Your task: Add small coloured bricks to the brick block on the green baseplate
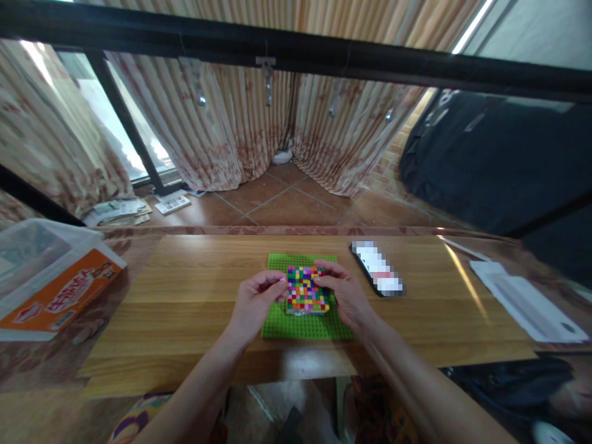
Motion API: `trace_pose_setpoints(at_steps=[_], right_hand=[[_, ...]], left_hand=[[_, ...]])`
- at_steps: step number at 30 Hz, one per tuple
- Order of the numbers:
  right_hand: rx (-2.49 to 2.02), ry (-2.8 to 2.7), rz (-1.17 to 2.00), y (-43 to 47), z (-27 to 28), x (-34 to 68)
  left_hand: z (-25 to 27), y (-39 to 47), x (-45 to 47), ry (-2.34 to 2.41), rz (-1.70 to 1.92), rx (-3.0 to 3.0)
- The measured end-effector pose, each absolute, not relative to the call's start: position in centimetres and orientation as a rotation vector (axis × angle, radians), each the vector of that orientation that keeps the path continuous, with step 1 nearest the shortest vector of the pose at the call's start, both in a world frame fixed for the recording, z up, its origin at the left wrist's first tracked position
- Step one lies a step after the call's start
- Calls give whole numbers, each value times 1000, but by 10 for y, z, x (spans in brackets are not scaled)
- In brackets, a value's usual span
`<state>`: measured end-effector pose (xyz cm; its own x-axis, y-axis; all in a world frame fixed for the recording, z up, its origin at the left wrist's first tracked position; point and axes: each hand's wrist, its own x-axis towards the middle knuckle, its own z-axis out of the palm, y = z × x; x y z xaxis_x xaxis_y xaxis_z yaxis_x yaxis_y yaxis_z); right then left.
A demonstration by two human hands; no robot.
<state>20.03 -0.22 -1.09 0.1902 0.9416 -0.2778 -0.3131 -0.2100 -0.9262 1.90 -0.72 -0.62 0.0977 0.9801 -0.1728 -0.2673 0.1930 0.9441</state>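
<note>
A square block of small multi-coloured toy bricks (307,290) is over the middle of a green studded baseplate (296,327). Whether the block rests on the plate or is held just above it, I cannot tell. My right hand (345,293) grips the block's right side, its thumb on the top and fingers around the far edge. At the block's left edge, my left hand (259,299) is closed in a pinch. A small pink piece seems to show at its fingertips, too small to make out clearly.
A phone (377,268) with a blurred screen lies right of the baseplate on the wooden table (185,296). Left of the table stands a clear plastic box with an orange label (65,293). White flat pieces (527,302) lie at the right. A dark bar (296,55) crosses above.
</note>
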Motion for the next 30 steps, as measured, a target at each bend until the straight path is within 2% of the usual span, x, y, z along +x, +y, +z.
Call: trace_pose_setpoints(at_steps=[15,30], right_hand=[[-1259,-806,1447,-1,-6,212],[-1343,-926,1281,3,-15,204]], left_hand=[[-4,-6,18,1050,1145,907],[-4,-7,18,1041,1132,894]])
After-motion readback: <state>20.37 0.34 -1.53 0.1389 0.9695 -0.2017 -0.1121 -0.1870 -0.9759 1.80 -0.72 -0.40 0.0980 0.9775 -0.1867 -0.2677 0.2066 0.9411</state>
